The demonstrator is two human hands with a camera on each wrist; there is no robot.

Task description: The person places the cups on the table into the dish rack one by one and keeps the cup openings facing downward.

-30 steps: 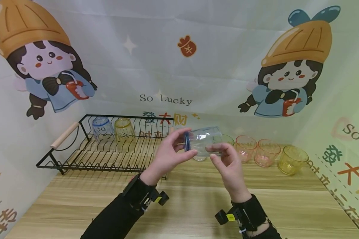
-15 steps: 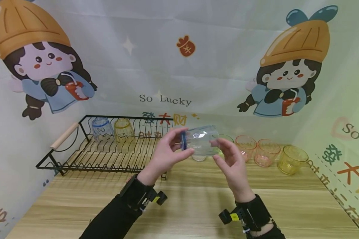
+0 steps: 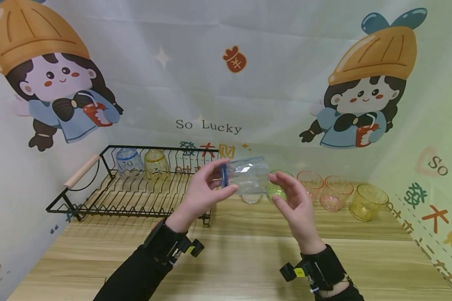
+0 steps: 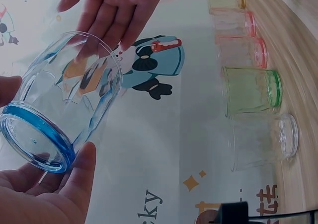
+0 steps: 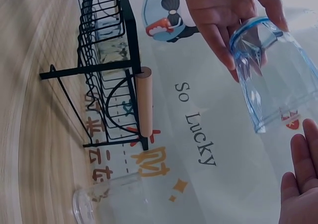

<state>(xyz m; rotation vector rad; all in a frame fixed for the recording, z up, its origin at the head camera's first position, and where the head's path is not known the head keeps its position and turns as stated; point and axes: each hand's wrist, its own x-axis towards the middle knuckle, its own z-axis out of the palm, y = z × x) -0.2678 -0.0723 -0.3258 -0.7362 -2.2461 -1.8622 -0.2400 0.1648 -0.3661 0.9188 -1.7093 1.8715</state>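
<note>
My left hand [image 3: 203,192] grips a clear drinking glass [image 3: 246,177] with a blue base, its fingers and thumb around the base end. The glass is held on its side above the table, its mouth toward the right. Just beyond that rim is my right hand [image 3: 297,207], fingers loosely extended. In the right wrist view a gap shows between the right fingers [image 5: 304,154] and the tumbler's rim. The left wrist view shows the blue base [image 4: 37,129] close up, between thumb and fingers.
A black wire dish rack [image 3: 135,215] with wooden handles stands at left. It holds an upside-down blue glass [image 3: 129,163] and a yellow one [image 3: 156,165]. Along the wall at right stand clear [image 3: 251,199], green [image 3: 276,192], two pink [image 3: 336,196] and yellow [image 3: 368,203] glasses.
My left hand has carried the glass a little to the left. My right hand has let go of its mouth end and drawn back to the right.
</note>
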